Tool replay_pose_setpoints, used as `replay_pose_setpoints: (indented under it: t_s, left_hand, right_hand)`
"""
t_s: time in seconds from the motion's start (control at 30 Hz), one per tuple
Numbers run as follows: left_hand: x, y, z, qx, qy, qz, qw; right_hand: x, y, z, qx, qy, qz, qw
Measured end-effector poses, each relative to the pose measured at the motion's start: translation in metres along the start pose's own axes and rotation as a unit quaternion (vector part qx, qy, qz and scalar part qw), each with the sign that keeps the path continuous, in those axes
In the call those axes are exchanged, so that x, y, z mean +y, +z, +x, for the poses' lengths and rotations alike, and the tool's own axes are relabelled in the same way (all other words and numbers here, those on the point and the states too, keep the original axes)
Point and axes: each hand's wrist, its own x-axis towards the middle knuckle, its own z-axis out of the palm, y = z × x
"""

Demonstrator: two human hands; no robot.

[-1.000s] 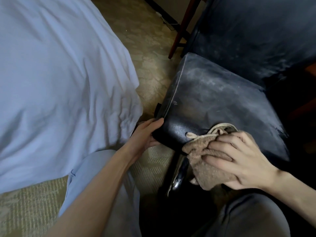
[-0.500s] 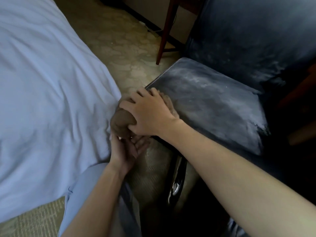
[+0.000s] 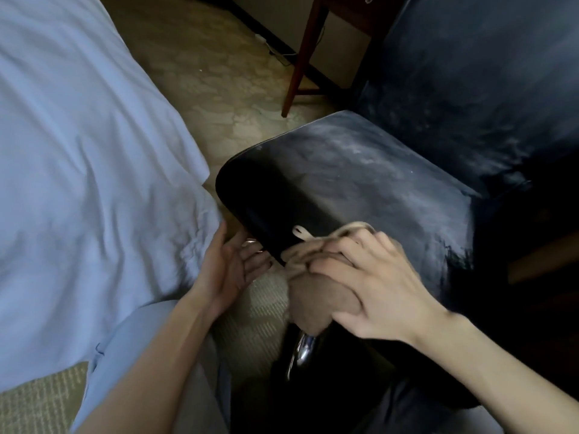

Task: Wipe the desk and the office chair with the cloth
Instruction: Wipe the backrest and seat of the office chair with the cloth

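Observation:
The black office chair's seat (image 3: 360,180) fills the middle of the view, dusty grey toward the back and dark along the front edge. Its backrest (image 3: 482,89) rises at the upper right. My right hand (image 3: 376,280) holds the bunched brown cloth (image 3: 313,299) against the seat's front edge, fingers curled over it. My left hand (image 3: 232,267) lies palm up with relaxed fingers just under the seat's front left corner, beside the cloth. A chrome part (image 3: 302,349) of the chair base shows below the cloth.
A bed with a pale blue sheet (image 3: 78,151) takes up the left side, close to the chair. Patterned carpet (image 3: 213,73) runs between them. A red-brown desk leg (image 3: 300,54) stands behind the chair. My knees in grey trousers are at the bottom.
My right hand has swept the cloth from the seat's front left corner back to the right along the front edge. My left hand has stayed under the corner, palm up.

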Motion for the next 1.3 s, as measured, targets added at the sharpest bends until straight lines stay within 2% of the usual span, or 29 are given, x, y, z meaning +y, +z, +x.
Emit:
replay_pose_setpoints:
  t_s: [0.23,0.37,0.43,0.5,0.6,0.8,0.9,1.07,1.2,1.3]
  left_hand:
    - [-0.010,0.009,-0.005,-0.023,0.021,0.162,0.986]
    - [-0.019,0.027,-0.005,0.017,0.040,0.109,0.993]
    - [-0.013,0.031,-0.008,0.048,0.019,0.093,0.994]
    - [-0.011,0.026,-0.011,0.060,-0.003,0.077,0.995]
    - [-0.017,0.013,-0.009,0.080,0.013,0.066,0.995]
    - [-0.015,0.006,-0.005,0.091,-0.011,0.053,0.994]
    - [-0.017,0.004,-0.004,0.098,-0.017,0.052,0.994]
    - [0.013,0.016,-0.016,0.158,-0.018,0.062,0.985]
    - [0.054,0.050,-0.015,0.151,0.021,0.147,0.977]
    - [0.072,0.077,-0.013,0.151,0.098,0.223,0.958]
  right_hand:
    - [0.020,-0.003,-0.045,0.026,-0.003,-0.004,1.000]
    - [0.015,0.004,-0.016,0.033,0.008,0.000,0.999]
    - [0.009,0.009,0.006,0.026,0.012,-0.005,1.000]
    - [0.001,0.015,0.034,0.023,0.028,-0.009,0.999]
    - [-0.008,0.023,0.081,0.032,0.059,-0.019,0.998]
    - [-0.014,0.026,0.142,-0.013,0.110,-0.043,0.993]
    - [-0.021,0.015,0.132,-0.051,0.110,-0.042,0.992]
    - [-0.032,-0.007,0.078,-0.051,0.140,0.006,0.989]
    - [-0.029,-0.015,0.060,-0.062,0.146,0.032,0.987]
    - [-0.020,-0.016,0.054,-0.065,0.147,0.057,0.985]
